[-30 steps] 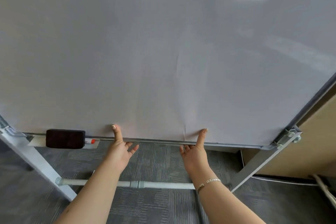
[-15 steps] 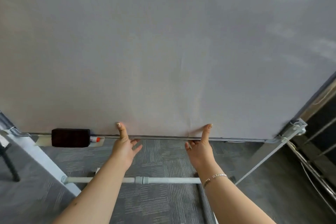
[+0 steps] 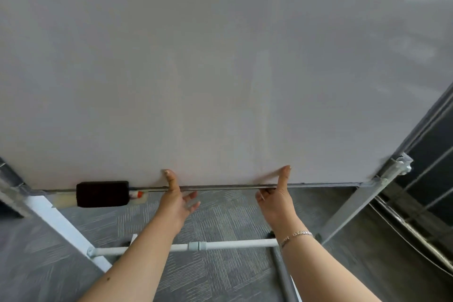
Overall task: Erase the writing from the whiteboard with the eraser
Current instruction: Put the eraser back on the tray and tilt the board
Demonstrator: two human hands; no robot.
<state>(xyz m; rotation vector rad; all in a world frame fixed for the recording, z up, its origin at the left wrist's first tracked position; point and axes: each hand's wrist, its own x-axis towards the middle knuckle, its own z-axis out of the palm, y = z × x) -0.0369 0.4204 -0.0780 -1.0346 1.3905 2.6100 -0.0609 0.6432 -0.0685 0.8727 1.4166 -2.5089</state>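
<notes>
A large whiteboard (image 3: 220,68) fills the upper view; its surface shows no writing, only faint smears. A dark rectangular eraser (image 3: 102,193) rests on a small ledge at the board's lower left edge, with a red-tipped marker (image 3: 136,194) just right of it. My left hand (image 3: 177,200) grips the bottom frame near the middle, thumb up on the board face and fingers under the edge. My right hand (image 3: 277,197), with a bracelet at the wrist, holds the same edge further right in the same way. Neither hand touches the eraser.
The board hangs in a metal stand with slanted legs at left (image 3: 61,228) and right (image 3: 353,208) and a white crossbar (image 3: 220,244) low down. Grey patterned carpet (image 3: 220,216) lies below. Dark railings and cables (image 3: 421,203) sit at the far right.
The view has shifted up and slightly right, so the board's lower edge sits a little higher in the frame. Both hands stay on the bottom edge. The eraser has not moved.
</notes>
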